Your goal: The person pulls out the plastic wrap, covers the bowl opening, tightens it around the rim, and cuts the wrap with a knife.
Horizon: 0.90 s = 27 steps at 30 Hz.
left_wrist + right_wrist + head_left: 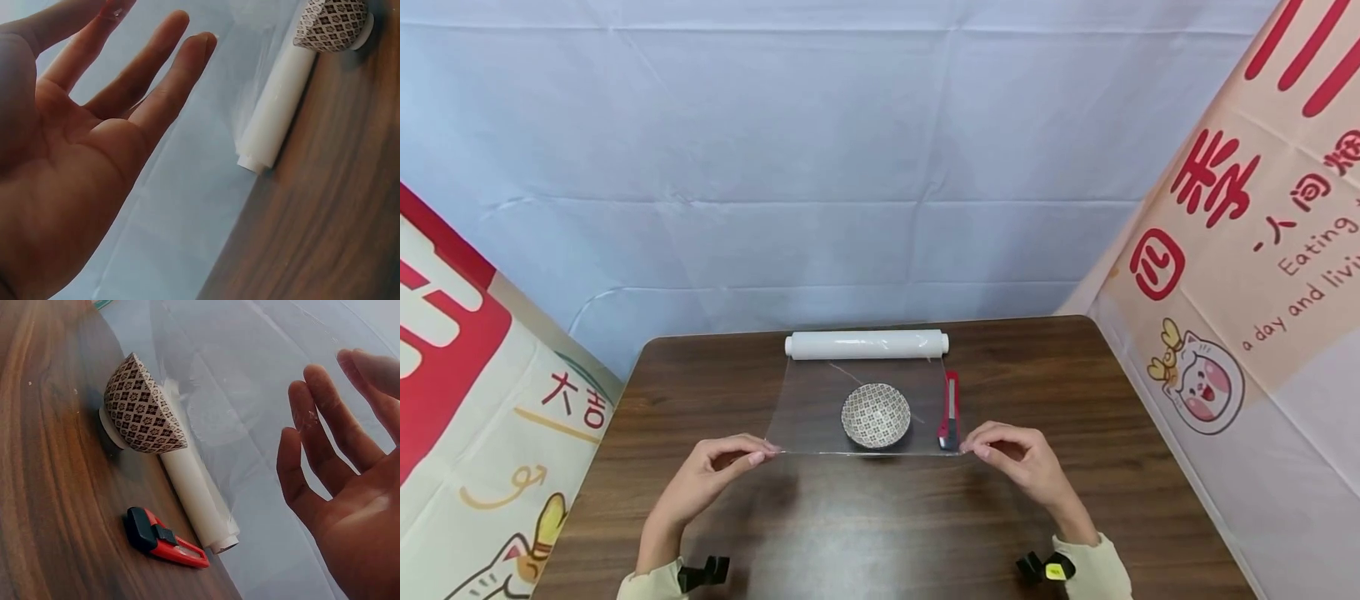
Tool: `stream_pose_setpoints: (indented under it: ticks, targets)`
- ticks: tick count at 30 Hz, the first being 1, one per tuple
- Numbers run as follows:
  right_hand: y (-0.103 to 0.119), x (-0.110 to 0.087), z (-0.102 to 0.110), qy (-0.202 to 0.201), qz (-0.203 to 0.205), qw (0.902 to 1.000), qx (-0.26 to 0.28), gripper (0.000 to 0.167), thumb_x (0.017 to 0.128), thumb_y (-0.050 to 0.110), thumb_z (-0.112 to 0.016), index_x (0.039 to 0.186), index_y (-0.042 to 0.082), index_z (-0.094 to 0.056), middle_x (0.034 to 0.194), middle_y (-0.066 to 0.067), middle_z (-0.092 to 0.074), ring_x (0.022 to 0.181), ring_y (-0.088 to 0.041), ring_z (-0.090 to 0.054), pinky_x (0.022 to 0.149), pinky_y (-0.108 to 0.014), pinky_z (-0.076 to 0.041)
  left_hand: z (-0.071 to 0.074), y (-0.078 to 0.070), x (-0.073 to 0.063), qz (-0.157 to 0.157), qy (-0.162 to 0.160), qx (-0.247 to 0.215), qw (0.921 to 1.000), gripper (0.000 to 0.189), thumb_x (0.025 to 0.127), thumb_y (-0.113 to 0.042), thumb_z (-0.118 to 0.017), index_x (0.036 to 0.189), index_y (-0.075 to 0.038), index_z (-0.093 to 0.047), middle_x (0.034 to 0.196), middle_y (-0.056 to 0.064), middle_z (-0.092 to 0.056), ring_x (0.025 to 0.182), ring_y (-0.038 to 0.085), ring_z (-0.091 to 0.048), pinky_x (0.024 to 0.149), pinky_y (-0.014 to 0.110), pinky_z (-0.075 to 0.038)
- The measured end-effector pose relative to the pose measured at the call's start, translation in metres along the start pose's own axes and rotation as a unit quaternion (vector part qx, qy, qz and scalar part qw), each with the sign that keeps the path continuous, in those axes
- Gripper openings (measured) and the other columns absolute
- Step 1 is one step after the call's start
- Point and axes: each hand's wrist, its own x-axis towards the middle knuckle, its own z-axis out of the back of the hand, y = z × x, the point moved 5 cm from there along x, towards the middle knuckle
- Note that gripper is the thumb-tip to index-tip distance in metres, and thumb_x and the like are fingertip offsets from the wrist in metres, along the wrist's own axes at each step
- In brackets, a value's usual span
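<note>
A clear sheet of plastic wrap runs from a white roll toward the person, its front edge stretched level between both hands. At that sheet's left corner, the left hand pinches the film between thumb and index finger. The right hand pinches the opposite corner the same way. Beneath the film, in the head view, stands a small patterned bowl, upright on the table. Both wrist views show its brown-and-white sides; in the right one, a red box cutter with a black end lies near the roll.
The brown wooden table has its back edge just behind the roll. A pale cloth backdrop hangs behind it, with printed banners at the sides. Black camera straps sit on both wrists.
</note>
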Motion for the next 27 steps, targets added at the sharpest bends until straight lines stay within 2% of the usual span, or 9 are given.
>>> stream_pose_setpoints:
  ticks: [3, 8, 10, 18, 22, 27]
  targets:
    - [-0.004, -0.005, -0.001, 0.016, -0.02, 0.9996, -0.016, 0.032, 0.093, -0.024, -0.056, 0.107, -0.002, -0.074, 0.104, -0.014, -0.076, 0.101, -0.018, -0.073, 0.087, -0.023, -0.059, -0.002, 0.003, -0.005, 0.005, 0.013, -0.005, 0.9999, 0.023, 0.105, 0.001, -0.058, 0.12, -0.002, -0.075, 0.124, 0.028, -0.072, 0.12, 0.016, -0.071, 0.097, 0.028, -0.06]
    - [-0.015, -0.015, -0.003, 0.032, -0.068, 0.9951, -0.064, 0.031, 0.094, -0.017, -0.062, 0.105, 0.008, -0.077, 0.102, -0.01, -0.076, 0.098, -0.016, -0.072, 0.082, -0.025, -0.059, -0.006, 0.01, -0.013, 0.034, 0.03, -0.013, 0.9989, 0.022, 0.105, -0.002, -0.061, 0.12, -0.003, -0.076, 0.124, 0.022, -0.074, 0.121, 0.011, -0.07, 0.097, 0.028, -0.06]
    - [-0.019, -0.018, -0.005, 0.037, -0.086, 0.9928, -0.075, 0.027, 0.095, -0.014, -0.064, 0.104, 0.008, -0.077, 0.102, -0.01, -0.077, 0.097, -0.014, -0.072, 0.081, -0.025, -0.059, -0.007, 0.013, -0.016, 0.039, 0.035, -0.008, 0.9986, 0.021, 0.104, -0.002, -0.062, 0.12, -0.003, -0.076, 0.123, 0.02, -0.075, 0.12, 0.01, -0.07, 0.096, 0.026, -0.059]
    - [-0.04, -0.03, -0.015, 0.057, -0.124, 0.9866, -0.089, 0.011, 0.098, -0.005, -0.068, 0.101, 0.002, -0.076, 0.1, -0.018, -0.076, 0.097, -0.006, -0.071, 0.085, -0.022, -0.058, -0.012, 0.034, -0.023, 0.096, 0.07, 0.026, 0.9926, 0.023, 0.105, -0.013, -0.064, 0.123, -0.003, -0.074, 0.127, 0.029, -0.071, 0.119, 0.003, -0.068, 0.097, 0.019, -0.054]
    - [-0.052, -0.034, -0.018, 0.059, -0.138, 0.9833, -0.102, 0.01, 0.099, -0.002, -0.068, 0.103, 0.001, -0.076, 0.098, -0.018, -0.076, 0.094, -0.003, -0.07, 0.085, -0.022, -0.057, -0.015, 0.042, -0.025, 0.118, 0.065, 0.044, 0.9899, 0.027, 0.106, -0.018, -0.063, 0.126, -0.003, -0.074, 0.128, 0.025, -0.073, 0.118, 0.004, -0.067, 0.097, 0.019, -0.052]
    - [-0.06, -0.039, -0.021, 0.057, -0.182, 0.9748, -0.116, 0.01, 0.1, 0.007, -0.07, 0.107, 0.004, -0.077, 0.1, -0.012, -0.078, 0.092, 0.0, -0.069, 0.081, -0.022, -0.058, -0.019, 0.049, -0.027, 0.142, 0.052, 0.064, 0.9864, 0.026, 0.107, -0.023, -0.062, 0.127, -0.011, -0.075, 0.13, 0.015, -0.074, 0.118, -0.001, -0.064, 0.097, 0.019, -0.05]
